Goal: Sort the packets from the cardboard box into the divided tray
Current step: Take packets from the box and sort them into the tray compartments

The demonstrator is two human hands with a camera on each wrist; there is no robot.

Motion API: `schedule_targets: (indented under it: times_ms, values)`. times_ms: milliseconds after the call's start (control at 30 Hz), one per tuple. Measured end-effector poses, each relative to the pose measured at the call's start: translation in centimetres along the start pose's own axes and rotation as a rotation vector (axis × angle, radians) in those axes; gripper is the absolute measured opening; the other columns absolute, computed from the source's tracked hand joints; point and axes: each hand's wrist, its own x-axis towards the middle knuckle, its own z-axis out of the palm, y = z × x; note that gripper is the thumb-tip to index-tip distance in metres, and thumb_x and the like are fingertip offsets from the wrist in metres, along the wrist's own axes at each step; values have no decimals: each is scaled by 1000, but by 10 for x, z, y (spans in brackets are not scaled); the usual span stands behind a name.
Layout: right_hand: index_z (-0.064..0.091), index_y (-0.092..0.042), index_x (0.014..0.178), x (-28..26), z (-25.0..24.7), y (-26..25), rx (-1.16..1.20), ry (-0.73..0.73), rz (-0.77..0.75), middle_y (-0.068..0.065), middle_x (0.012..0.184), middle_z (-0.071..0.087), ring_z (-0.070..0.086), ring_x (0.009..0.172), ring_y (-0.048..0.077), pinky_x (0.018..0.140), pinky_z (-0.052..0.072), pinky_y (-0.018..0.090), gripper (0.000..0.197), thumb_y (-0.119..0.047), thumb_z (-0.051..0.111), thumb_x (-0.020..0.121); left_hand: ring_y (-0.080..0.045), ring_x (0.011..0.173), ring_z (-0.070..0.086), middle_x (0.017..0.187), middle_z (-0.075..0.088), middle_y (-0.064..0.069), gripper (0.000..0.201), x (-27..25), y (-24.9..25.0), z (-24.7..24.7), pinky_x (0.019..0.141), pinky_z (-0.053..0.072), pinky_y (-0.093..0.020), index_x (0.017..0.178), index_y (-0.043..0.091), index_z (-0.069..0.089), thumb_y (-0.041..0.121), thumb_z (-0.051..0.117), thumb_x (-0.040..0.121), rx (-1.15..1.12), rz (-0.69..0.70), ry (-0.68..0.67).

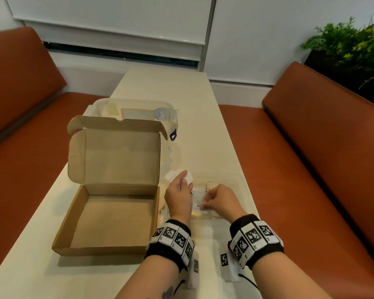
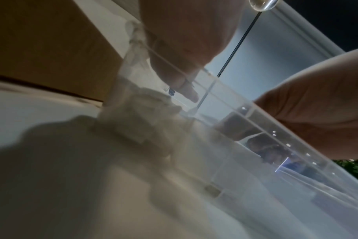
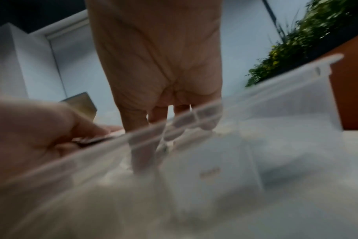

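The open cardboard box (image 1: 108, 223) lies left of my hands with nothing visible in it. Right beside it stands the clear divided tray (image 1: 242, 182). My left hand (image 1: 178, 192) hovers over the tray's left side and grips a small bunch of white packets (image 1: 189, 178). My right hand (image 1: 219, 201) reaches into a middle compartment, its fingertips pinching a pale packet (image 1: 198, 199) there. In the right wrist view the right hand's fingers (image 3: 139, 119) dip behind the tray's rim (image 3: 276, 77). In the left wrist view the left hand (image 2: 184, 40) is above the tray wall (image 2: 276, 137).
A clear lidded container (image 1: 138, 111) stands on the table behind the box's raised lid (image 1: 117, 156). Orange bench seats (image 1: 311, 169) flank the narrow table on both sides. A green plant (image 1: 354, 44) is at the far right.
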Motion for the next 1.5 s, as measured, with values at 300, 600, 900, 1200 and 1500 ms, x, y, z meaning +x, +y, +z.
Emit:
schedule_targets:
  times_ms: [300,600,900,1200,1500]
  values:
    - [63,-15,73,2,18,1,-286,136,-161,-1,85,47,51,91,21,70,36,19,9,-8,67,78,-19,113,58,121,57,-1,29,1,-1,-1,79,55,-15,117,5,65,0,45,97,-24,-10,-22]
    - [56,-17,90,5,26,-1,-457,209,-241,1,101,53,44,96,20,78,42,29,23,-29,70,76,-28,115,58,130,53,-3,39,-2,4,-1,72,56,-15,109,26,65,-3,43,96,-65,-16,-79]
    - [50,-19,85,7,21,-1,-260,212,-183,1,90,51,44,86,18,69,38,27,21,-22,69,78,-23,109,60,124,50,1,41,-3,6,-2,72,57,-19,120,24,59,-5,44,95,-94,-32,-117]
    - [65,-18,84,11,-5,-20,377,313,-138,2,83,62,52,71,10,62,40,18,16,-26,76,76,-16,109,61,131,47,4,69,-4,5,-4,79,59,-33,140,32,44,1,68,84,13,-51,-217]
    - [65,-3,78,16,-13,-15,521,250,-40,2,63,56,48,56,10,54,41,16,22,-18,80,73,-22,109,60,136,40,0,55,-4,8,-4,71,59,-28,129,33,49,-1,61,88,2,-73,-331]
